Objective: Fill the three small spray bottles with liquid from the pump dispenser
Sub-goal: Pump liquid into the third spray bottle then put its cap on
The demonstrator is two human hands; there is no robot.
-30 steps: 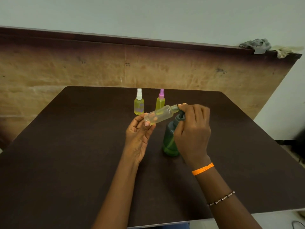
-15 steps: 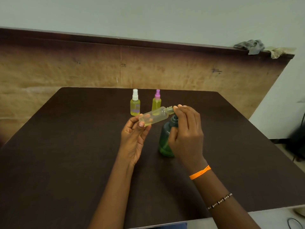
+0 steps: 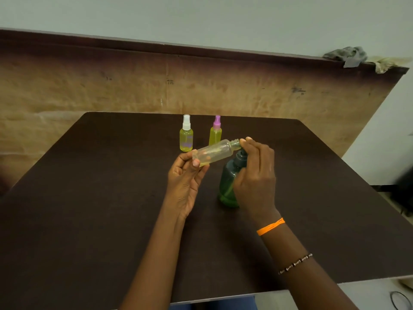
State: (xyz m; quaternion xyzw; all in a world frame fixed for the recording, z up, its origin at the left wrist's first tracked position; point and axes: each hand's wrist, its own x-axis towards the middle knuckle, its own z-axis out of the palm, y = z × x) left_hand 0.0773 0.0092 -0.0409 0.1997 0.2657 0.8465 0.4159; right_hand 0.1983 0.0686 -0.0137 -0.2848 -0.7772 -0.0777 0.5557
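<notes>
My left hand [image 3: 184, 182] pinches the base of a clear uncapped spray bottle [image 3: 214, 153], tilted nearly flat with its open neck pointing right. A little yellow liquid lies inside it. The neck sits at the head of the dark green pump dispenser [image 3: 230, 182], which stands on the table. My right hand [image 3: 254, 175] covers the pump head, fingers curled over it. Two capped bottles of yellow liquid stand behind: one with a white sprayer [image 3: 186, 134], one with a pink sprayer [image 3: 215, 132]. The pump nozzle is hidden by my fingers.
The dark brown table [image 3: 89, 198] ends at a front edge near me and a right edge beside the white wall. A wooden panel [image 3: 111, 86] rises behind it, with rags [image 3: 348, 55] on its top right corner. A black cable [image 3: 401, 300] lies on the floor.
Both hands, the clear bottle and the dispenser keep the same pose; the scene only shifts slightly left in the frame as my head moves.
</notes>
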